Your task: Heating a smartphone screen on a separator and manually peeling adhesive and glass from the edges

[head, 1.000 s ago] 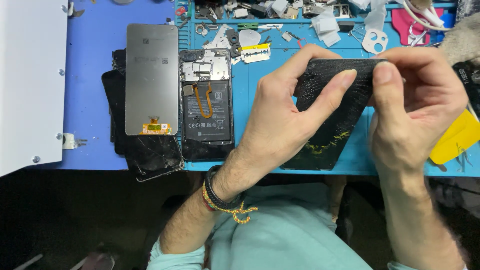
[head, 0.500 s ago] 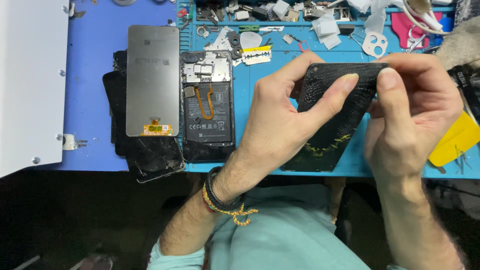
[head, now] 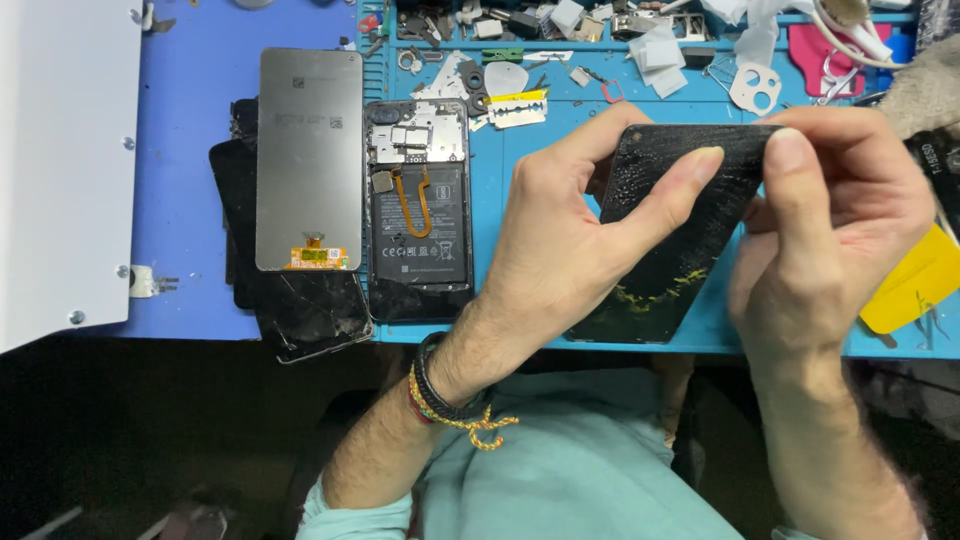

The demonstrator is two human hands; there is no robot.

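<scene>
Both my hands hold a black, cracked phone screen panel [head: 672,240] tilted over the blue work mat [head: 520,200]. My left hand [head: 575,240] grips its left edge, thumb laid across the panel's face. My right hand [head: 830,225] pinches the top right corner between thumb and fingers. The panel's lower end, smeared with yellowish glue, rests near the mat's front edge. An opened phone body [head: 418,205], its battery and an orange flex cable exposed, lies to the left of my left hand.
A grey replacement display [head: 308,160] lies on a stack of broken dark panels [head: 300,305]. A white box [head: 60,170] fills the far left. Small parts, a razor blade [head: 517,110] and tools crowd the mat's back. A yellow pry card [head: 915,285] sits at the right.
My right thumb has shifted a little along the panel's top corner. The panel stays in both hands at about the same tilt.
</scene>
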